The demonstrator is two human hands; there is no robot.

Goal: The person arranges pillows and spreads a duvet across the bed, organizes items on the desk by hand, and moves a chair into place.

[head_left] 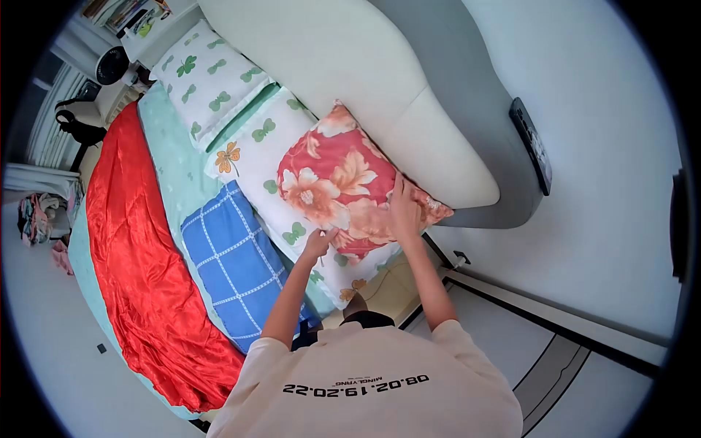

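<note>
A red cushion with peach flowers (361,164) lies on a white pillow with green clover prints (264,157), close to the headboard. My left hand (319,243) is closed at the cushion's near left edge, the fingers curled where they meet the cloth. On the cushion's right part rests my right hand (406,212), its fingers stretched out over the fabric. A blue pillow with white checked lines (237,255) lies left of my left hand. Further back is a second white clover pillow (212,84).
A shiny red blanket (146,270) runs along the far side of the mint-green sheet (166,139). The cream padded headboard (350,66) curves along the right. A black fan (112,66) and a bookshelf (131,18) stand at the back left.
</note>
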